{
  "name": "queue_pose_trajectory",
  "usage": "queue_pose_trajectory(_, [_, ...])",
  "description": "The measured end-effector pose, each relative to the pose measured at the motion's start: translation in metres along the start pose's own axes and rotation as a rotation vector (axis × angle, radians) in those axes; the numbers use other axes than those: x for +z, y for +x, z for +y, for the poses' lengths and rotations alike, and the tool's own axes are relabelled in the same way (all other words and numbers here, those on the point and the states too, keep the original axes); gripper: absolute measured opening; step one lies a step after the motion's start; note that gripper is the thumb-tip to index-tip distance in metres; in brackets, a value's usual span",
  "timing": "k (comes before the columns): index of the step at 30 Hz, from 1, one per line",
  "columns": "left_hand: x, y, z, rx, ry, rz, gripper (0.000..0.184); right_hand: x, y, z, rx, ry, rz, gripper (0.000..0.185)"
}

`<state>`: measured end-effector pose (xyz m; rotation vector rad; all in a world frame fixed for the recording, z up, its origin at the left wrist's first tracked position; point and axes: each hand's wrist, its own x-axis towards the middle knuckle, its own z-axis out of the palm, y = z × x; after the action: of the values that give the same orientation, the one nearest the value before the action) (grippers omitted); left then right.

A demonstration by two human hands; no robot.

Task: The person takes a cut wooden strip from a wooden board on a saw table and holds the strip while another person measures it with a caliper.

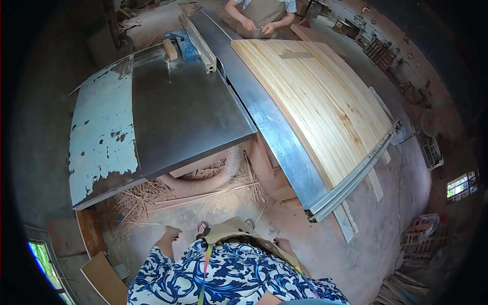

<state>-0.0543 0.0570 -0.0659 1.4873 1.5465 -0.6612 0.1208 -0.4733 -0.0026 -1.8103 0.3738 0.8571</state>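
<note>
My left hand (172, 234) hangs low beside the apron, fingers loosely apart and holding nothing. On the other side, my right hand (282, 245) is partly covered by the apron's edge, so its fingers are hard to make out. Neither hand touches the table saw. The khaki apron (231, 231) hangs over a blue-and-white patterned garment (239, 272). Ahead to the right, a wide stack of pale wood panels (315, 96) lies on the saw's metal sliding table (272, 132). The dark fixed saw table (188, 112) stands ahead to the left.
A co-worker (264, 18) stands at the far end, hands together around something small. A rip fence (198, 43), blue device (184, 47) and wood block (170, 49) sit on the saw. Below are a ribbed hose (203, 183) and wood strips (137, 203).
</note>
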Motion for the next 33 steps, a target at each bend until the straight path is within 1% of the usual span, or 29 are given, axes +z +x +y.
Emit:
queue_pose_trajectory(1, [-0.007,-0.007,-0.005,0.013,-0.017,0.002,0.021,0.002,-0.003,-0.004,-0.022,-0.036,-0.015,0.016])
queue_pose_trajectory(3, [-0.017,-0.011,-0.013,0.040,-0.054,0.006,0.023,0.007,-0.009,-0.013,0.110,0.010,0.044,0.017])
queue_pose_trajectory(5, [-0.007,-0.002,-0.005,0.061,-0.067,-0.005,0.023,0.008,-0.006,-0.012,0.175,0.027,0.071,0.017])
queue_pose_trajectory(7, [0.007,0.005,0.007,0.110,-0.087,-0.037,0.022,0.008,0.003,-0.003,0.005,-0.108,-0.031,0.017])
queue_pose_trajectory(9, [0.024,-0.004,0.034,0.252,-0.062,-0.070,0.023,0.007,0.008,0.002,-0.080,-0.180,-0.084,0.017])
queue_pose_trajectory(11, [0.031,-0.028,0.068,0.398,0.049,-0.132,0.026,0.014,0.002,-0.026,0.097,-0.052,-0.033,0.016])
queue_pose_trajectory(12, [0.034,-0.042,0.082,0.397,0.047,-0.132,0.026,0.016,-0.001,-0.037,0.185,0.013,-0.007,0.016])
queue_pose_trajectory(13, [0.037,-0.052,0.093,0.459,0.021,-0.175,0.027,0.015,0.002,-0.038,0.184,0.012,-0.007,0.016])
queue_pose_trajectory(14, [0.037,-0.060,0.099,0.521,-0.005,-0.219,0.029,0.014,0.005,-0.038,0.223,0.107,0.008,0.015])
queue_pose_trajectory(16, [0.038,-0.060,0.098,0.525,0.005,-0.225,0.028,0.012,0.011,-0.037,0.300,0.299,0.037,0.013])
queue_pose_trajectory(19, [0.038,-0.049,0.087,0.528,0.033,-0.238,0.028,0.006,0.015,-0.028,0.285,0.339,0.017,0.013])
queue_pose_trajectory(21, [0.037,-0.030,0.064,0.418,0.004,-0.220,0.025,0.006,0.011,-0.023,0.278,0.364,0.009,0.012])
queue_pose_trajectory(22, [0.035,-0.026,0.053,0.364,-0.011,-0.211,0.024,0.006,0.005,-0.023,0.270,0.325,0.018,0.013])
queue_pose_trajectory(23, [0.033,-0.022,0.041,0.364,-0.007,-0.212,0.024,0.006,0.000,-0.022,0.261,0.285,0.027,0.013])
queue_pose_trajectory(25, [0.026,-0.026,0.022,0.200,-0.108,-0.171,0.019,0.006,-0.004,-0.016,0.255,0.247,0.037,0.014])
queue_pose_trajectory(27, [0.025,-0.030,0.010,0.169,-0.121,-0.171,0.018,0.002,-0.001,0.009,0.095,0.087,-0.002,0.016])
queue_pose_trajectory(29, [0.024,-0.032,0.004,0.108,-0.156,-0.171,0.017,-0.002,-0.002,0.018,0.016,0.007,-0.022,0.018])
queue_pose_trajectory(33, [0.031,-0.031,0.010,0.155,-0.140,-0.184,0.015,-0.006,-0.006,0.023,-0.043,-0.167,-0.055,0.021])
